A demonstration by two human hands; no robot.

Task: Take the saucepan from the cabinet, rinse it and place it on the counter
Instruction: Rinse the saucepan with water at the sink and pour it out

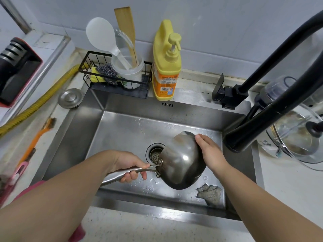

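Observation:
A steel saucepan hangs tipped on its side over the steel sink, its rounded underside facing me and its mouth turned away to the right. My left hand is closed around the long metal handle. My right hand lies against the pan's right rim, fingers over the edge and partly hidden behind it. The black faucet arches in from the right, its spout just right of the pan. No water stream is visible.
A drain strainer sits beside the pan and a grey cloth lies in the sink's near right corner. Behind the sink stand a yellow soap bottle and a wire rack of utensils. A glass lid rests right.

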